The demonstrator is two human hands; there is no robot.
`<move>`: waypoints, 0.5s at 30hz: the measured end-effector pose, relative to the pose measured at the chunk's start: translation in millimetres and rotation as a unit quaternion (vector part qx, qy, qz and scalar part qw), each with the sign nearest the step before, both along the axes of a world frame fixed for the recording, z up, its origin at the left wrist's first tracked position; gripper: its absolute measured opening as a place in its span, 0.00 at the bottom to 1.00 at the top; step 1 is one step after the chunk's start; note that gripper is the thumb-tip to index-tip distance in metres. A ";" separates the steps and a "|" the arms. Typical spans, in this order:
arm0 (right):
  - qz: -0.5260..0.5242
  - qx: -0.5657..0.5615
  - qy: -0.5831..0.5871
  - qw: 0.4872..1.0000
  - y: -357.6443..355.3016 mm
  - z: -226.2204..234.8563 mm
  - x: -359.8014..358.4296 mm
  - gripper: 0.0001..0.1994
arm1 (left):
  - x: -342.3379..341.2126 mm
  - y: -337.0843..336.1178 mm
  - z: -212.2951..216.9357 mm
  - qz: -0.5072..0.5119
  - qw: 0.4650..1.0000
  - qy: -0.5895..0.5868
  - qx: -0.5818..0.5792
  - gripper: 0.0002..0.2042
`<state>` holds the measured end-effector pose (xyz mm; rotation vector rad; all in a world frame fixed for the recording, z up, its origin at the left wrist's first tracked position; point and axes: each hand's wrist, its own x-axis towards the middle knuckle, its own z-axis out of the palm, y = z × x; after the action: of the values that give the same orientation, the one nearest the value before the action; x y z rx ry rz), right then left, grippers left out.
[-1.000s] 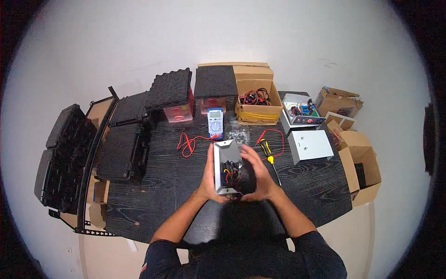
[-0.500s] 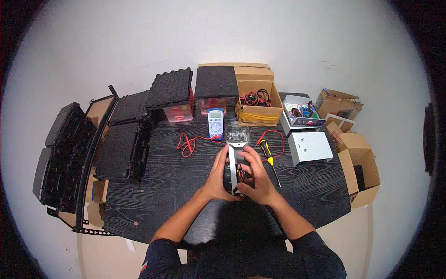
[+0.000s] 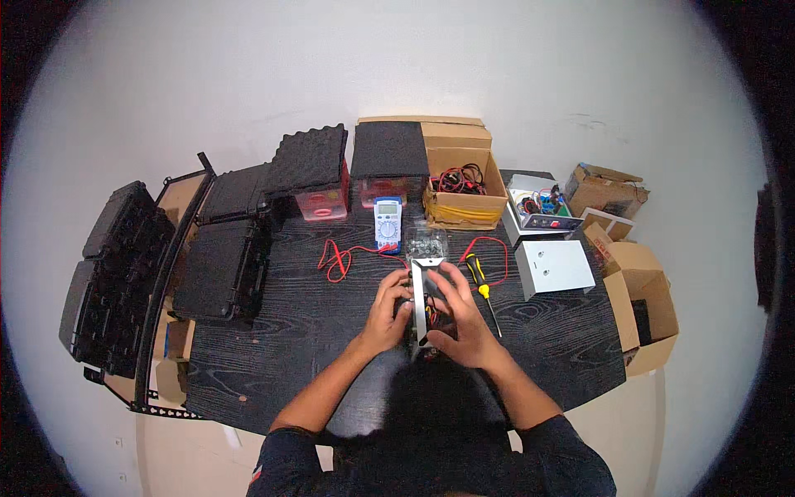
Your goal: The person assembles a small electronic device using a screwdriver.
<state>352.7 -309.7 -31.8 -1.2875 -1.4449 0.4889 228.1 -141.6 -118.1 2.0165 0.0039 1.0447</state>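
Even light, fisheye edges, maybe soft.

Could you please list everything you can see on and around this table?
Metal box: 1, grey, wires inside, held edge-up at table centre.
Multimeter: 1, white and blue, behind the box.
Test leads: red, beside the multimeter.
Screwdriver: 1, yellow and black, right of the hands.
Grey enclosure: 1, right side.
Cardboard box of cables: 1, brown, table back.
Black cases: several, left.
Table: 1, dark wood.
Left hand: on the box.
Right hand: on the box.

Blk woodgrain table (image 3: 273, 331), yel/blk screwdriver (image 3: 476, 276)
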 end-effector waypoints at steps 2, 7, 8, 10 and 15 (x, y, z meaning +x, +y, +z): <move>-0.007 -0.010 0.030 0.999 -4.1 8.6 -6.3 0.45 | 0.4 -0.6 0.8 0.005 1.000 0.000 0.005 0.07; -0.029 -0.055 -0.068 0.996 -2.3 16.8 -0.9 0.43 | -0.6 1.6 2.7 0.025 0.999 0.003 0.027 0.06; -0.024 -0.029 -0.086 0.996 -0.1 15.0 1.2 0.43 | -0.4 2.2 3.6 0.035 0.999 0.008 0.038 0.06; -0.019 -0.004 -0.103 0.994 0.7 14.8 1.6 0.44 | 1.2 1.3 5.1 0.045 0.998 0.014 0.049 0.06; -0.022 -0.014 -0.070 0.997 1.8 14.8 0.7 0.46 | 4.2 0.1 4.9 0.074 0.997 0.028 0.019 0.06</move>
<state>353.4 -308.0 -17.0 -1.3954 -1.5276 0.3971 232.3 -141.5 -113.1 2.1055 0.1655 1.0877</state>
